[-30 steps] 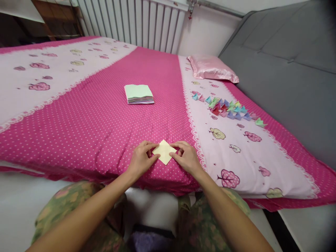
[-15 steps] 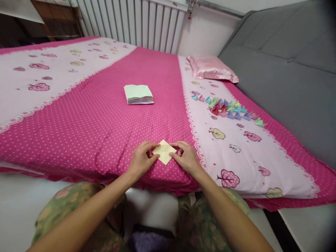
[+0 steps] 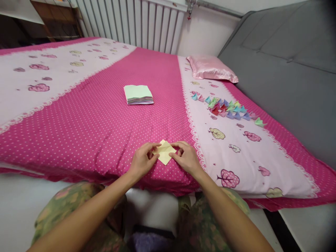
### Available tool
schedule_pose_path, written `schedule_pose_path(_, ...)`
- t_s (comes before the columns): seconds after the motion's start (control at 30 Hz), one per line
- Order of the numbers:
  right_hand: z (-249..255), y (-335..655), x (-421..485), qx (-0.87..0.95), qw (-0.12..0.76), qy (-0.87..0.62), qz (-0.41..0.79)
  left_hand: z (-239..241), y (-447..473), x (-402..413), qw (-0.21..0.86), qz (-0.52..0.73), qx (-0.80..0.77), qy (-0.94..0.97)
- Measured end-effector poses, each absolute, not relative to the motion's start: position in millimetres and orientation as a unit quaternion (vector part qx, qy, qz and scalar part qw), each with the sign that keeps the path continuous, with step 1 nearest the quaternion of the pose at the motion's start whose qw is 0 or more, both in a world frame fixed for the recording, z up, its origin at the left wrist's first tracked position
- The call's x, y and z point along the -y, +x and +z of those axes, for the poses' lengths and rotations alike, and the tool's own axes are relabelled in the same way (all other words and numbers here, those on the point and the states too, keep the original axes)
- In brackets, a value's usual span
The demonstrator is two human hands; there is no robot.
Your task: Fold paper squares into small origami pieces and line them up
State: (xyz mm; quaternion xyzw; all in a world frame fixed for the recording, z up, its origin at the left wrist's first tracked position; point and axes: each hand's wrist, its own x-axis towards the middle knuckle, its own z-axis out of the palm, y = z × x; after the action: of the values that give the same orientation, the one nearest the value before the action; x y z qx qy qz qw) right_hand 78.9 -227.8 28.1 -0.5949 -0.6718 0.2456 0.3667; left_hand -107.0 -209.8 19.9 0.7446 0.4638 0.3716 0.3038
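Observation:
A small pale yellow sheet of origami paper [image 3: 165, 154], turned like a diamond and creased, is held between my two hands near the bed's front edge. My left hand [image 3: 142, 159] pinches its left corner between thumb and fingers. On the opposite corner, my right hand [image 3: 187, 157] has its thumb on top and fingers behind. The upper part of the paper looks lifted in a fold, with two points showing at the top. My fingertips hide both side corners.
A stack of coloured square paper [image 3: 138, 92] lies farther back on the pink bedspread [image 3: 99, 122]. To the right sit several small folded paper pieces [image 3: 228, 107] in many colours. Behind them are a pink pillow [image 3: 212, 68] and a grey headboard [image 3: 283, 52]. A white radiator [image 3: 133, 26] lines the wall.
The yellow paper lay flatter before; its upper part is now bent, with a second point showing at the top. My left hand has shifted very slightly; the right stays put.

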Motion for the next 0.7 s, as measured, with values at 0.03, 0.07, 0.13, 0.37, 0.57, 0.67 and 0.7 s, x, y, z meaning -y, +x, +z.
schedule_pose_path(0.03,28.1,79.0,227.8,0.671,0.368,-0.596,0.245,20.1,-107.3,209.3,0.291,0.37,-0.461,0.752)
schedule_pose_path(0.07,28.2,79.1,227.9,0.669,0.368,-0.598,0.243,20.2,-107.5,208.8,0.28,0.369,-0.459,0.758)
schedule_pose_path(0.13,28.8,79.2,228.0,0.668,0.369,-0.601,0.237,20.1,-108.0,207.8,0.271,0.365,-0.457,0.765)
schedule_pose_path(0.37,31.2,82.0,228.8,0.712,0.352,-0.579,0.183,20.4,-111.7,205.4,0.264,0.361,-0.466,0.764)
schedule_pose_path(0.57,32.5,89.0,229.5,0.762,0.324,-0.529,0.186,21.3,-116.7,205.8,0.251,0.332,-0.437,0.797)
schedule_pose_path(0.67,34.4,91.8,229.9,0.782,0.302,-0.513,0.186,21.5,-118.2,207.3,0.235,0.31,-0.429,0.815)
schedule_pose_path(0.7,35.1,92.4,230.2,0.786,0.292,-0.513,0.186,21.9,-118.4,207.8,0.229,0.303,-0.428,0.82)
